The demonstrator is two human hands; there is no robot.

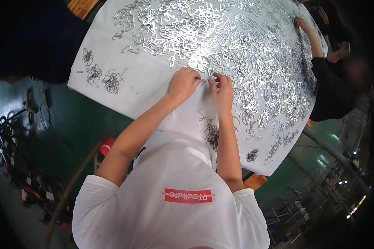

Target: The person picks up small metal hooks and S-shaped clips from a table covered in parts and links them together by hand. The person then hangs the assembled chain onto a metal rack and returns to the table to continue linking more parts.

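Over the edge of a white-covered table, my left hand [183, 85] and my right hand [223, 94] meet with fingertips a short way apart. Both are closed in a pinch around small silver S-shaped metal hooks, partly hidden by the fingers; whether they share one hook I cannot tell. Just beyond my fingers spreads a wide, shiny layer of loose metal hooks [247, 54]. Beside my right forearm lies a dark heap of hooks [212, 136].
Small dark heaps of hooks [111, 81] lie at the table's left, another heap [252, 155] near the right front corner. Across the table at right, a person in black reaches a hand [305, 25] to the hooks. A red object [107, 146] stands below the left edge.
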